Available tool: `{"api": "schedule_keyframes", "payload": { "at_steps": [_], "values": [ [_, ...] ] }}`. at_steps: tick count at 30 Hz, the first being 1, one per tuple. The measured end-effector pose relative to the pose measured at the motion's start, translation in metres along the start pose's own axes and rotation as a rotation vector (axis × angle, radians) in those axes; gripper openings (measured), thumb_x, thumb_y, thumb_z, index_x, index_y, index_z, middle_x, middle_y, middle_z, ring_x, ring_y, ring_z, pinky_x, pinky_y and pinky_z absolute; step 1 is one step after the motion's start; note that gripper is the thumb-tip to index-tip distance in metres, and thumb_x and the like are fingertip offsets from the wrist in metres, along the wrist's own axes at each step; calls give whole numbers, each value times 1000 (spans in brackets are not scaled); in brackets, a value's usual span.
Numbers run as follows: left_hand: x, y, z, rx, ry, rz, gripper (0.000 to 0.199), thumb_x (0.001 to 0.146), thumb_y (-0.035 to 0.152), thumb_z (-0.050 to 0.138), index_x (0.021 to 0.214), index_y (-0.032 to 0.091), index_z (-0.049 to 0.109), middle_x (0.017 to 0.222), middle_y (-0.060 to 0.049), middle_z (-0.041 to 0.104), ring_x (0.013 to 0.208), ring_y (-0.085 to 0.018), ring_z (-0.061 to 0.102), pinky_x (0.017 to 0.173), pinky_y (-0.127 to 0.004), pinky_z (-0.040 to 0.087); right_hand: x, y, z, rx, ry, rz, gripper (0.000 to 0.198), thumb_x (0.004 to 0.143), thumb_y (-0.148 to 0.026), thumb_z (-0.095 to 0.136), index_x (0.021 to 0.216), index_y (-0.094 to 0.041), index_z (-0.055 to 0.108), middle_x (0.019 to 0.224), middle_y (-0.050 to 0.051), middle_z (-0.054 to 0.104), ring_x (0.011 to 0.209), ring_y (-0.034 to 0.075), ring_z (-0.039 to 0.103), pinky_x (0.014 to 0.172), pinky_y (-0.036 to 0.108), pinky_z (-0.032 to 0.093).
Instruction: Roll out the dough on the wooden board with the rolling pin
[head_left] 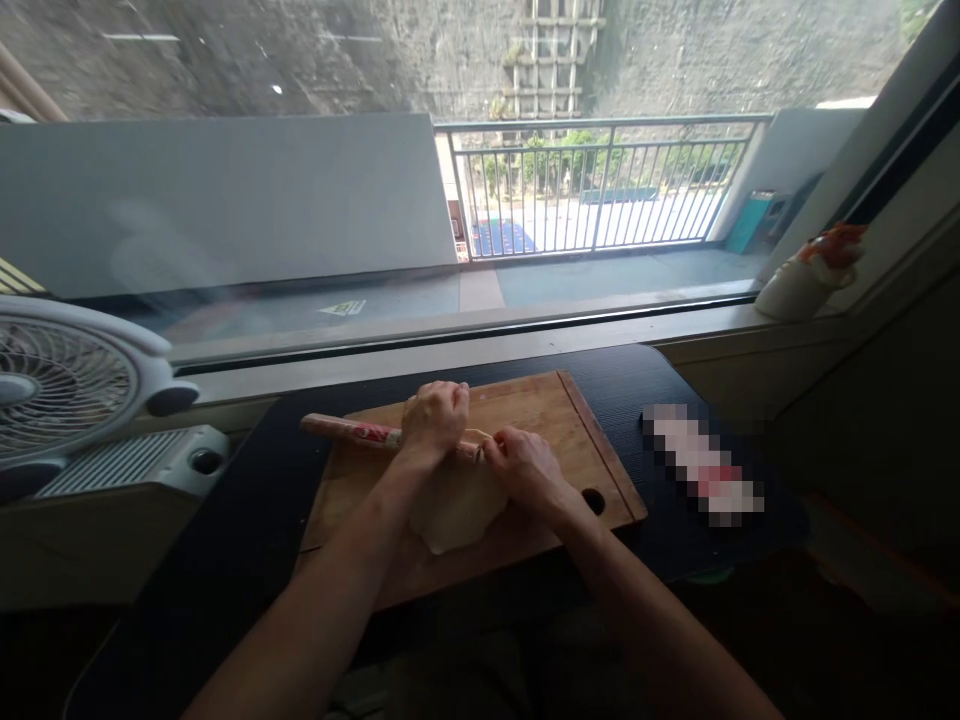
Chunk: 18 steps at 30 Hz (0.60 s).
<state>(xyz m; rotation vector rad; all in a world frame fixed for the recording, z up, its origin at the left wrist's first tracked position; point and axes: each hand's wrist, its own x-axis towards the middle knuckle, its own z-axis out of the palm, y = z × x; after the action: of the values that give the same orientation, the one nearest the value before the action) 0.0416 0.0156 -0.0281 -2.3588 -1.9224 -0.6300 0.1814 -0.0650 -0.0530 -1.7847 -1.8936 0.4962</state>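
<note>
A flat, pale sheet of dough lies on the wooden cutting board. Across its far edge runs a rolling pin, light-coloured with red print, its left end sticking out past the board. My left hand is closed over the pin. Beside it, my right hand has its fingers pinched at the dough's far right edge, close to the pin's right end. A thin lip of dough rises between the two hands. The right fingertips are partly hidden.
The board rests on a black table under a large window. At left are a white fan and its base. A blurred-out item lies on the table at right. A white pot stands on the sill.
</note>
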Motion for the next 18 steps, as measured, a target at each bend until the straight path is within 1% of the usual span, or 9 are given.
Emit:
{"api": "schedule_keyframes", "payload": {
  "at_steps": [2, 4, 6, 8, 10, 11, 15, 16, 18],
  "values": [
    [-23, -7, -3, -34, 93, 3, 36, 89, 35, 27, 81, 18, 58, 86, -8, 64, 84, -21, 58, 79, -34, 43, -5, 5, -10, 44, -108, -26, 35, 83, -50, 47, 74, -20, 61, 75, 4, 65, 68, 16, 57, 56, 24, 33],
    [-53, -18, -6, -90, 157, 91, 31, 89, 32, 30, 77, 19, 56, 84, -6, 62, 85, -20, 56, 84, -35, 41, -9, 5, -11, 105, -139, -68, 29, 79, -48, 54, 74, -20, 59, 76, 2, 64, 68, 14, 56, 55, 22, 32],
    [-77, -28, -8, -127, 169, 190, 26, 87, 29, 36, 73, 20, 55, 83, -5, 61, 87, -20, 54, 89, -38, 37, -8, -1, -2, 164, -54, -63, 25, 82, -43, 51, 76, -20, 57, 76, 1, 63, 69, 13, 55, 56, 21, 32],
    [-91, -33, -11, -124, 159, 206, 24, 87, 28, 37, 71, 20, 54, 83, -4, 61, 88, -21, 53, 91, -39, 36, -4, -12, 13, 194, 84, -5, 25, 88, -39, 42, 82, -19, 56, 76, 1, 63, 68, 13, 55, 57, 22, 32],
    [-97, -35, -15, -118, 174, 163, 23, 87, 27, 37, 73, 19, 54, 83, -5, 60, 88, -21, 53, 89, -40, 37, 2, -22, 26, 183, 184, 46, 26, 92, -36, 35, 89, -19, 54, 76, 3, 64, 69, 13, 56, 59, 22, 33],
    [-100, -36, -17, -119, 176, 148, 23, 87, 27, 36, 75, 19, 54, 84, -5, 60, 88, -21, 52, 88, -40, 38, 5, -25, 30, 165, 197, 47, 27, 93, -36, 34, 90, -18, 54, 77, 3, 64, 69, 14, 57, 59, 23, 33],
    [-110, -39, -22, -136, 86, 184, 21, 85, 26, 38, 85, 19, 57, 94, -6, 60, 94, -21, 52, 91, -38, 39, 9, -16, 27, 46, 81, -90, 27, 91, -40, 38, 88, -19, 55, 76, 4, 65, 68, 15, 58, 57, 23, 31],
    [-108, -40, -21, -134, 72, 190, 22, 85, 26, 37, 89, 19, 57, 99, -6, 60, 98, -21, 52, 93, -37, 38, 7, -11, 25, 8, 63, -121, 28, 91, -41, 38, 87, -19, 55, 75, 4, 65, 68, 16, 59, 57, 23, 31],
    [-92, -38, -15, -119, 81, 174, 26, 86, 27, 36, 97, 18, 58, 108, -7, 60, 107, -21, 50, 99, -37, 35, 1, -5, 22, -50, 89, -141, 28, 92, -40, 36, 89, -20, 56, 77, 4, 66, 69, 16, 59, 59, 24, 32]
  ]
}}
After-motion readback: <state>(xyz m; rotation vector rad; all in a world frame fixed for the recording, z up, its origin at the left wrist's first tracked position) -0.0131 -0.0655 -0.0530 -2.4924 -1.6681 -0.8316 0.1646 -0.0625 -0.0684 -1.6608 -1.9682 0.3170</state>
